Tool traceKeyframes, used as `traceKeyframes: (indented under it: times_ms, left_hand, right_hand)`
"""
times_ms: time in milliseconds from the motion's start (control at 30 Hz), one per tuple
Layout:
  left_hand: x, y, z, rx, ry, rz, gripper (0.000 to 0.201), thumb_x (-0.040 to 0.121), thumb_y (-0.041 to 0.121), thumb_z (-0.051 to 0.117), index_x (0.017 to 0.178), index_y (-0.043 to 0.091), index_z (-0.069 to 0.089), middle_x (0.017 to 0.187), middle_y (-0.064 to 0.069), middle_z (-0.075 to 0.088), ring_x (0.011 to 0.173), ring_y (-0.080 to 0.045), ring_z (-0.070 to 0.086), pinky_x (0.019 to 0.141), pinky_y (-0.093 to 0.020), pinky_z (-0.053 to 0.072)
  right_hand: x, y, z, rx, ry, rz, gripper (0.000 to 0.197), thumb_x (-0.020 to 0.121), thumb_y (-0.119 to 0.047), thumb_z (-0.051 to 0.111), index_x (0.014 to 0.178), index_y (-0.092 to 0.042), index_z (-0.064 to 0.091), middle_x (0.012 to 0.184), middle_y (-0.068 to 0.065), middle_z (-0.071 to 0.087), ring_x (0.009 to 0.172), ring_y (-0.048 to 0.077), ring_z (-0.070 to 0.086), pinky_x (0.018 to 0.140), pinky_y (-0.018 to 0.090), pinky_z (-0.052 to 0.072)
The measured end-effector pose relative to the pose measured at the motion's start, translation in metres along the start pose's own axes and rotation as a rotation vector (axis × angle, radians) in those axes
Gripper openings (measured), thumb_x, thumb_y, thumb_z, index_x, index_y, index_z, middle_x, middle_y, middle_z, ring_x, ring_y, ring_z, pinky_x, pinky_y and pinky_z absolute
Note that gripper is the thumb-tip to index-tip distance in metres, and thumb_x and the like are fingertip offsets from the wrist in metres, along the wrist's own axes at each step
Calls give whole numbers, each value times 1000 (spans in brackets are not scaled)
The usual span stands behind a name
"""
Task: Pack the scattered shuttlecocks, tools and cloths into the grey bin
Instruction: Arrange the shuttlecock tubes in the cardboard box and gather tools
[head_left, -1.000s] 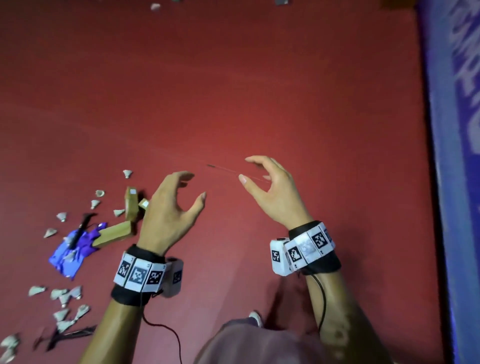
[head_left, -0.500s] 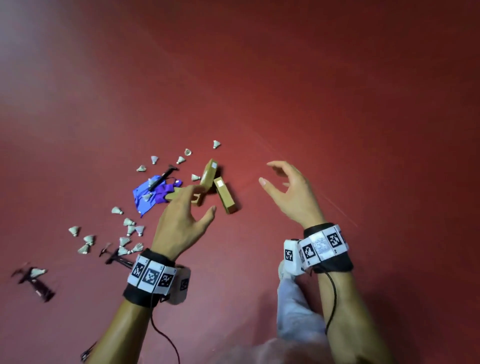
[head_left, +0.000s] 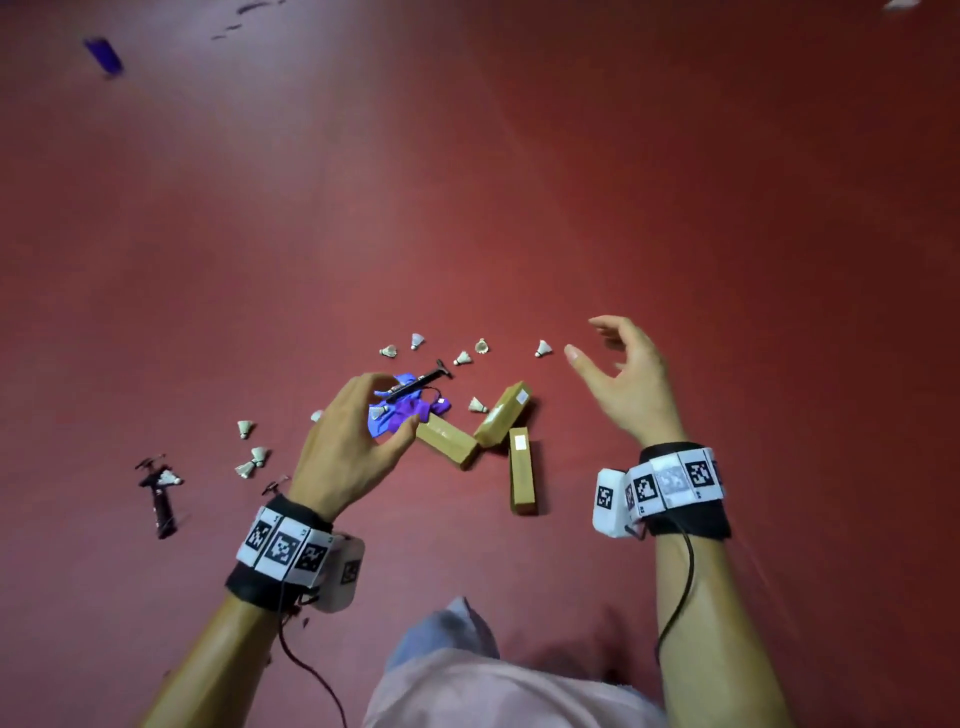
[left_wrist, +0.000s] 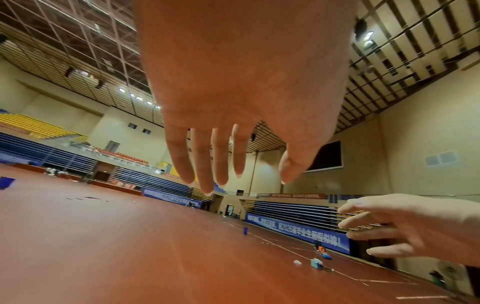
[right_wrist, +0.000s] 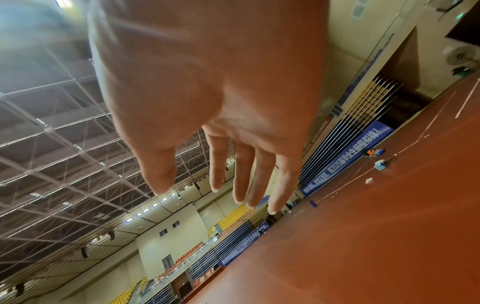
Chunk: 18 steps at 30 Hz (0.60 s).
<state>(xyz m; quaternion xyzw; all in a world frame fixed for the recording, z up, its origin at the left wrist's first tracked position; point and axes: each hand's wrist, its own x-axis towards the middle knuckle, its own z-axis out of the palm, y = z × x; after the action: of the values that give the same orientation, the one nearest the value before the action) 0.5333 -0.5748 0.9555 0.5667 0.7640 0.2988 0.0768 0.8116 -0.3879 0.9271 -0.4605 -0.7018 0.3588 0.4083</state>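
Far below me on the red floor lie several white shuttlecocks (head_left: 542, 349), a crumpled purple cloth (head_left: 405, 414), a black tool (head_left: 418, 381) across the cloth, and three tan boxes (head_left: 521, 470). Another dark tool (head_left: 160, 493) lies at the left. My left hand (head_left: 363, 415) hangs high above the cloth, fingers loosely curved and empty; in the left wrist view the left hand (left_wrist: 233, 164) shows spread fingers. My right hand (head_left: 613, 364) is raised right of the boxes, empty, and the right hand (right_wrist: 233, 181) shows relaxed fingers. No grey bin is in view.
The red sports floor (head_left: 519, 182) stretches all around. A small blue object (head_left: 104, 54) lies far at the upper left. In the wrist views, stands and a blue banner (left_wrist: 298, 232) line the hall's edge. My clothing (head_left: 493, 686) fills the bottom centre.
The view has swung so the pile of shuttlecocks, cloth and boxes has moved from the left edge to the centre, between my hands. Both hands stay raised and empty.
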Motion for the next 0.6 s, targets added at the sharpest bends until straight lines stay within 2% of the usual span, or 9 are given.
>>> traceKeyframes:
  times_ms: [167,300,467,600]
  left_hand:
    - [72,-46,10,11,20,-74,44,82,57,63,118,37,51,116,15,61,104,-11,63,84,-41,55]
    - [154,-101,24,22,-17,-75,46,85,46,71,125,33,52,123,16,60,110,-7,61,85,-37,55]
    - [306,-176,33,47,-104,24,46,87,44,72,126,30,52,126,13,60,108,-8,62,87,-36,54]
    - [430,-200,34,88,-219,141,48,88,49,68,127,26,52,127,8,61,109,-11,62,85,-33,52]
  right_hand:
    - [88,18,59,-17,-79,-1,44,88,-48,74,126,-31,61,126,-11,60,119,8,57,102,45,52]
    - [162,33,113,-47,-86,-4,44,88,-45,75,127,-30,61,125,-10,59,118,8,56,103,43,51]
    - [253,55,181,-115,-78,84,47,88,-49,74,129,-32,60,127,-12,56,123,8,54,105,42,49]
    - [300,53,205,-201,-51,207,48,89,-48,74,131,-30,59,131,-8,56,127,13,53,107,36,44]
